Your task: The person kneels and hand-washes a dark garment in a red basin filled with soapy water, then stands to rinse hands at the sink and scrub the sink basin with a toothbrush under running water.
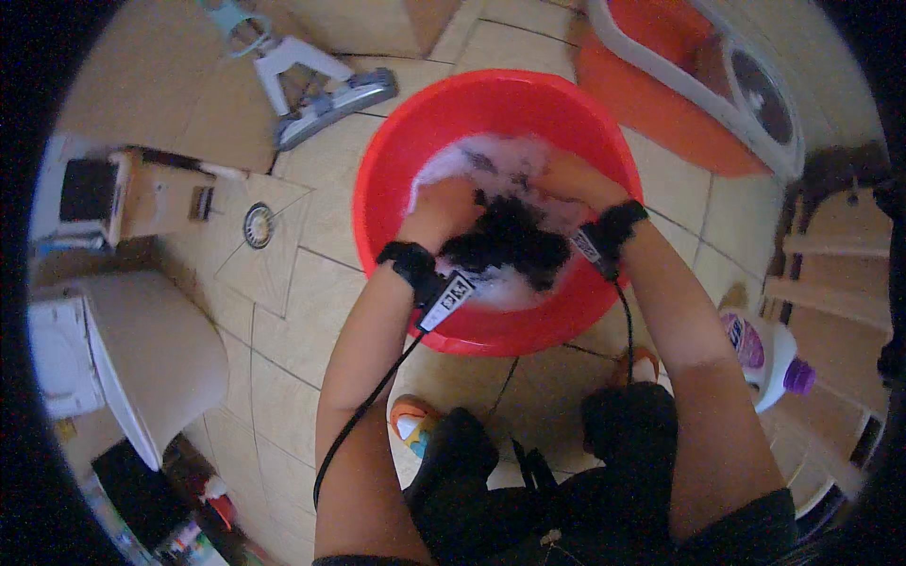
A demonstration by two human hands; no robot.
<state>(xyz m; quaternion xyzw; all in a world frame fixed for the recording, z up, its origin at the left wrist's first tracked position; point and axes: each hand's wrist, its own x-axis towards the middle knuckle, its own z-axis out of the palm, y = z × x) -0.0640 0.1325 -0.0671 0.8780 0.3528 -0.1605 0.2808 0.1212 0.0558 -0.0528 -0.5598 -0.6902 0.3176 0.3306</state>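
A red plastic basin (386, 148) stands on the tiled floor before me, holding whitish suds (453, 152) and a dark wet cloth (509, 240). My left hand (453, 205) is down in the basin, its fingers curled at the cloth's left edge. On the far right side of the suds, my right hand (563, 175) reaches in beside dark parts of the cloth. Foam and blur hide its fingers, so its hold is unclear. Each wrist wears a black band with a cabled tag.
A squeeze mop head (336, 106) rests at the upper left, near a floor drain (259, 225). An orange and white tub (665, 120) stands at the upper right. A white bottle with a purple cap (775, 361) is beside my right forearm. At left is a toilet (156, 347).
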